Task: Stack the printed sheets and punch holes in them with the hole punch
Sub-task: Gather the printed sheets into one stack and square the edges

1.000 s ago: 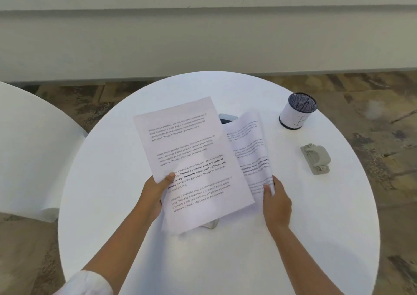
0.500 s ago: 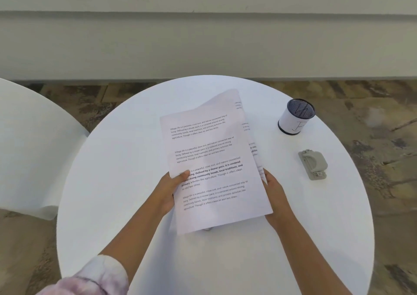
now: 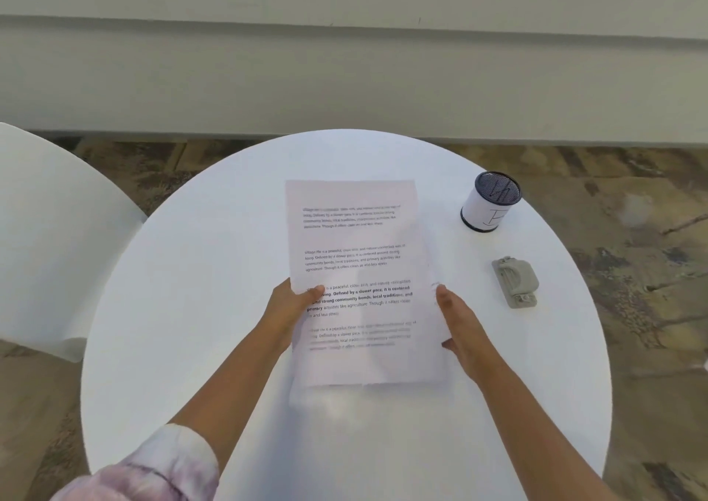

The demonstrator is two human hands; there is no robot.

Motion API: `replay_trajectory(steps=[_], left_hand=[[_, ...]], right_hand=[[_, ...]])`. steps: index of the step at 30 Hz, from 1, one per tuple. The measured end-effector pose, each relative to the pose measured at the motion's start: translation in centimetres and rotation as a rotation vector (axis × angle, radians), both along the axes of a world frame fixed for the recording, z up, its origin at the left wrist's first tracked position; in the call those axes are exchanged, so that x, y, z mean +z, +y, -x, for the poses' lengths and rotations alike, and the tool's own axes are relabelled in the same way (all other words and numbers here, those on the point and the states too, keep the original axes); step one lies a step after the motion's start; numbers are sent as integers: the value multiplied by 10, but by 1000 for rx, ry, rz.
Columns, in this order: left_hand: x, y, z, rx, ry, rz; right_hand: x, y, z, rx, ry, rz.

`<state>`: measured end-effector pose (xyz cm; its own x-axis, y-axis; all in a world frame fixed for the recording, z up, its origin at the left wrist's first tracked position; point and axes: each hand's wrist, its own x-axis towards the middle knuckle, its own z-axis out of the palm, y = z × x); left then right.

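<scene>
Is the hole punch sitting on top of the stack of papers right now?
No, the hole punch lies on the bare table, right of the printed sheets.

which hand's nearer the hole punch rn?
Right. The right hand lies along the right edge of the printed sheets, on the hole punch side; the left hand grips their far left edge.

Pretty bright, soft daylight-ish lighting, nothing harsh. The white table point(image 3: 191, 309) is nearly blown out, so its surface detail is washed flat. Only faint, diffuse shadows sit on the table just below the printed sheets point(image 3: 356, 263), at their near edge. The sheets themselves are motion-blurred: top and bottom text lines smear, the middle bold lines stay readable. Wide-angle bend shows in the wall line beyond the table, curving toward the frame edges.
</scene>
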<state>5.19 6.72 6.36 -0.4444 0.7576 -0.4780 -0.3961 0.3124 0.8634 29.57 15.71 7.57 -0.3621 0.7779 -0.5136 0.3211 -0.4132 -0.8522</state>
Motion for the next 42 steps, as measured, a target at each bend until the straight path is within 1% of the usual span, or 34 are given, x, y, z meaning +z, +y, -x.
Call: replay_trajectory(steps=[3, 5, 8, 9, 11, 13, 17, 19, 21, 24, 27, 31, 33, 35, 37, 42], left_hand=[[-8, 3, -10, 38, 18, 76], [-15, 2, -20, 111, 24, 156], [-30, -3, -30, 192, -3, 267], [-35, -6, -31, 194, -5, 303], [-41, -11, -34, 137, 26, 332], [-38, -16, -38, 60, 82, 315], [-26, -17, -44, -52, 212, 179], [-19, -15, -46, -61, 279, 121], [-11, -11, -48, -38, 292, 73], [2, -5, -50, 6, 277, 7], [17, 1, -53, 47, 183, -87], [35, 7, -65, 42, 41, -251], [39, 9, -71, 6, 48, -255], [42, 11, -74, -57, 152, -198], [46, 12, -78, -107, 227, -164], [66, 15, -86, -149, 261, -197]], right_hand=[[-9, 10, -9, 25, -112, -17], [-19, 11, -15, 79, -207, -16], [-32, 5, -21, 140, -342, -75], [-35, 4, -22, 146, -380, -101], [-39, 3, -24, 148, -422, -137], [-40, 4, -24, 174, -439, -160], [-42, 11, -22, 249, -476, -232], [-42, 15, -21, 249, -439, -244], [-38, 18, -23, 218, -379, -271], [-25, 16, -29, 89, -241, -383], [-9, 11, -36, -26, -97, -489], [9, 4, -43, -83, 99, -507], [16, 3, -47, -32, 147, -487], [19, 3, -51, 14, 136, -492], [23, 5, -54, -9, 139, -480], [41, 8, -49, -73, 269, -419]])
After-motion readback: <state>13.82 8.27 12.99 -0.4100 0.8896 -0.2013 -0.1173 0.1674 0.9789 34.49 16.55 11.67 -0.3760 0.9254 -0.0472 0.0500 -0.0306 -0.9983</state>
